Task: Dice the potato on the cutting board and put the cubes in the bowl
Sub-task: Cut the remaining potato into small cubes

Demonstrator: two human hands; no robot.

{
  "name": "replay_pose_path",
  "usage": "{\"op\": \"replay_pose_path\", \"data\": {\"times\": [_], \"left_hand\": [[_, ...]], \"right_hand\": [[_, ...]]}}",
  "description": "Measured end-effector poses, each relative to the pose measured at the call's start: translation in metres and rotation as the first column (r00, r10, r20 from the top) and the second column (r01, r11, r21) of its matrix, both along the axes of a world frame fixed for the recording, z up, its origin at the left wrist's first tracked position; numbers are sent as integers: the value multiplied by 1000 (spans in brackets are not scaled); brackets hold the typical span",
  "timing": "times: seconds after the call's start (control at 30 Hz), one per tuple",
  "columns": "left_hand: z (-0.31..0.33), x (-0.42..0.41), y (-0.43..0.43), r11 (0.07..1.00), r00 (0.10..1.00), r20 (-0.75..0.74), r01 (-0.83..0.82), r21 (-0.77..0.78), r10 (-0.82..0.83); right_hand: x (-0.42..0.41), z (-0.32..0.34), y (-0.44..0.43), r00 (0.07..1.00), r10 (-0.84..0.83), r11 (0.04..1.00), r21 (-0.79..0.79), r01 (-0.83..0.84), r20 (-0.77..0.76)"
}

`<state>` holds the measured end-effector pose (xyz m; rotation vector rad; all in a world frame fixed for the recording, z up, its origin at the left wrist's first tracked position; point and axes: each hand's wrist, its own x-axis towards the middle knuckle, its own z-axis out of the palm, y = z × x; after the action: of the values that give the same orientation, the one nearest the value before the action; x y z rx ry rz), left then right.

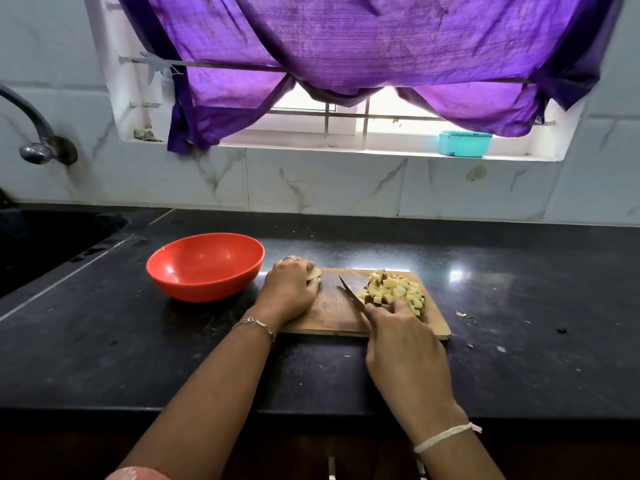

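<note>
— White thread at the wrist, nearest the lens: grips the knife in the right hand, fingers wrapped round the handle, blade angled down onto the wooden cutting board. How best to finish the dicing?

— Cups the left hand over the uncut potato piece at the board's far left corner, fingers curled round it. Should tuck the fingertips back, lay the piece cut face down on the bare middle of the board, slice, then cross-cut.

— And the cubes?

— Heaped on the board's right half, just beyond the knife hand. Shows none plainly in the red bowl, standing left of the board on the black counter. Better to match the heap's size, then sweep everything across with the flat of the blade, with the bowl drawn up against the board's edge.

— Beyond that?

— Only a teal box on the sill, under a purple curtain.
</note>
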<state>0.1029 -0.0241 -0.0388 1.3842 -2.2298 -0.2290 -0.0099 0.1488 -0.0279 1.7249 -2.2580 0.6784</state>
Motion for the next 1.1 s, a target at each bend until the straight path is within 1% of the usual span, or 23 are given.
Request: {"op": "replay_pose_path", "data": {"times": [0.1, 0.17, 0.27, 0.37, 0.47, 0.57, 0.63, 0.7, 0.87, 1.1], "left_hand": [[0, 1, 1, 1000, 1000, -3, -10, -13, 10], [-1, 2, 1, 1000, 999, -31, -8, -9, 8], [0, 2, 3, 1000, 996, -90, 29, 11, -28], [3, 2, 9, 997, 991, -112, 71, 39, -66], [7, 6, 13, 989, 988, -125, 107, 106, -94], [11, 14, 15, 960, 980, -142, 166, 225, -136], [13, 18, 15, 931, 969, -186, 215, 295, -165], [14, 22, 15, 913, 958, -227, 245, 326, -176], [14, 25, 16, 900, 939, -274, 294, 321, -209], [11, 17, 18, 941, 961, -198, 238, 239, -193]], "right_hand": [[-7, -1, 3, 999, -35, 999, -8, 35, 1], [-11, -2, 2, 999, -42, 999, -12, 42, 32], [-14, -4, 1, 995, -15, 999, -34, 19, 101], [-15, -7, 2, 989, 16, 997, -76, -4, 148], [-13, -6, 4, 984, 55, 995, -97, -39, 171], [-12, -2, 7, 972, 78, 995, -79, -62, 223], [-12, -1, 8, 963, 85, 995, -71, -69, 254], [-12, -1, 9, 954, 90, 995, -74, -72, 284], [-12, -1, 11, 956, 92, 995, -62, -77, 280], [-9, -5, 12, 973, 78, 997, -21, -75, 217]]}}
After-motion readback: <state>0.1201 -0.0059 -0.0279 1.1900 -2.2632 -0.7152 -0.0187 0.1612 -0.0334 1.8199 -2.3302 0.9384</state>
